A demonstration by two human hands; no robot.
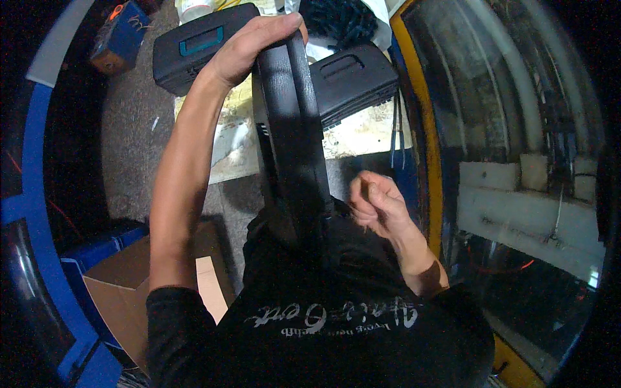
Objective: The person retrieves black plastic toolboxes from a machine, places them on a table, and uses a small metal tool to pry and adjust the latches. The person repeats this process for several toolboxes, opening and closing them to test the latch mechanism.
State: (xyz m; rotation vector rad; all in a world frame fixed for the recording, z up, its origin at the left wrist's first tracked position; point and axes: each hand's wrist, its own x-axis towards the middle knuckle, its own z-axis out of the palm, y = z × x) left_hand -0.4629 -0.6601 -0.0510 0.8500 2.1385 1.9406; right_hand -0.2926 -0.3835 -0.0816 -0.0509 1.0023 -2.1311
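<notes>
My left hand grips the top end of a black textured plastic case, which stands on edge before me. The case's lower end reaches my dark shirt, where shadow hides it. To the right of the case, my right hand is curled with its thumb over the fingers, apart from the case. No object shows in it. Behind the case, on the worktable, lie a black case with a teal handle at left and a stack of black case parts at right.
A white bag of dark pieces is at the table's back. Orange-handled scissors rest on a blue box at far left. An open cardboard box stands lower left. A yellow-framed machine window runs along my right.
</notes>
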